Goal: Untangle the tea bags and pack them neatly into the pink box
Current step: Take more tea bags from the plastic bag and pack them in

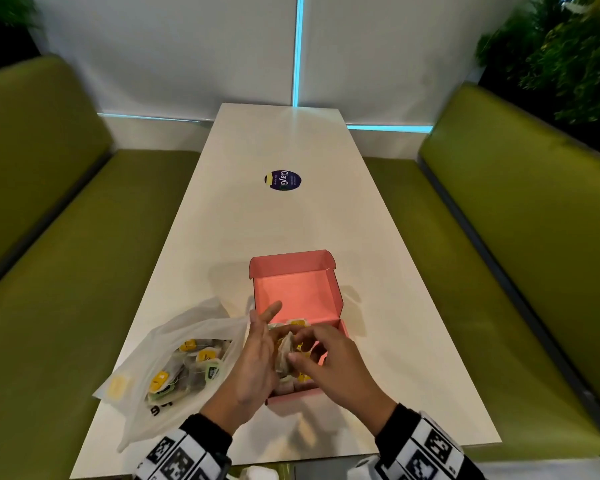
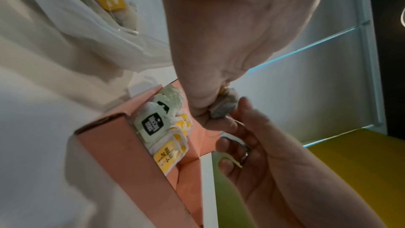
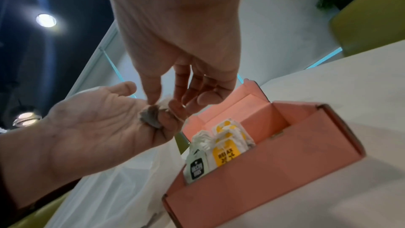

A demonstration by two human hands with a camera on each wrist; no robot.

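Two hands work one tea bag above the pink box.

Head view: at lower centre, the left hand (image 1: 257, 358) and right hand (image 1: 329, 358) pinch a tea bag (image 1: 284, 351) over the pink box (image 1: 298, 292); a plastic bag (image 1: 174, 362) of tangled bags lies at lower left on the table (image 1: 291, 216).
Left wrist view: packed bags (image 2: 166, 138) stand in the box at centre.
Right wrist view: fingertips (image 3: 153, 100) nip the bag's top at centre. Pulling hard on a snagged string could tear the paper or topple the standing row.
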